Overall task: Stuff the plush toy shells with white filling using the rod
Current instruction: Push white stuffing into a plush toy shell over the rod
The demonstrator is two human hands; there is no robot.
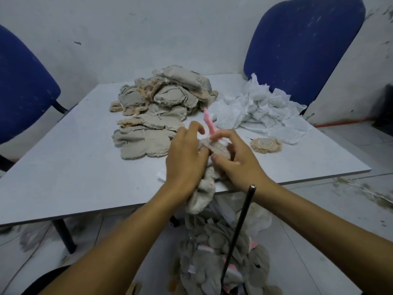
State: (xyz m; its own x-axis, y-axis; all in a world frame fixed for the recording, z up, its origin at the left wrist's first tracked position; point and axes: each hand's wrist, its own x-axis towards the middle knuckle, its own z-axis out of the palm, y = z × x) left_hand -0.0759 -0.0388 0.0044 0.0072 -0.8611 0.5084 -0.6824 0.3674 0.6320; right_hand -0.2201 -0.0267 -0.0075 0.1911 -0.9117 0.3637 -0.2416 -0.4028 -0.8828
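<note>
Hands first: the left hand point(187, 154) and right hand point(236, 158) both grip one plush shell point(214, 150) at the table's point(63, 167) near edge, fingers curled round its upper end where a pink piece point(209, 123) sticks up, so this looks like opening the shell for stuffing. At about five o'clock the rod point(240, 226) stands unheld over a lap heap of plush toys point(212, 252). Next, one hand must likely let go to fetch white filling point(259, 111) at one o'clock; empty shells point(161, 103) lie at eleven.
</note>
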